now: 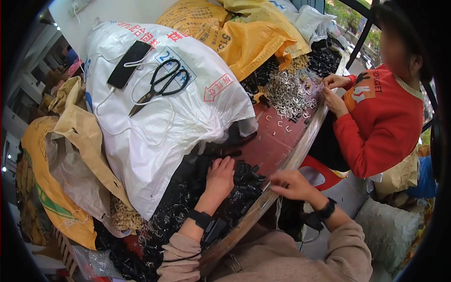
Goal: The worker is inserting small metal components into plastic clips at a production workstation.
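Observation:
My left hand (220, 177) lies on a pile of small black plastic parts (246, 176) on the reddish table, its fingers stretched forward over them. Whether a part sits beneath the fingertips is hidden. My right hand (294, 184) is above the wooden table edge (251, 214), to the right of the pile. Its fingers are curled together; anything between them is too small or hidden to make out. Small silvery metal clips (162, 221) are scattered among the black parts left of my left forearm. Both wrists wear dark bands.
A big white sack (206, 113) bears scissors (162, 87), a phone (129, 65) and a white cable. Yellow sacks (253, 44) lie behind. A heap of metal hooks (289, 91) is at the far right, where a person in red (376, 122) works. An open sack (89, 141) stands left.

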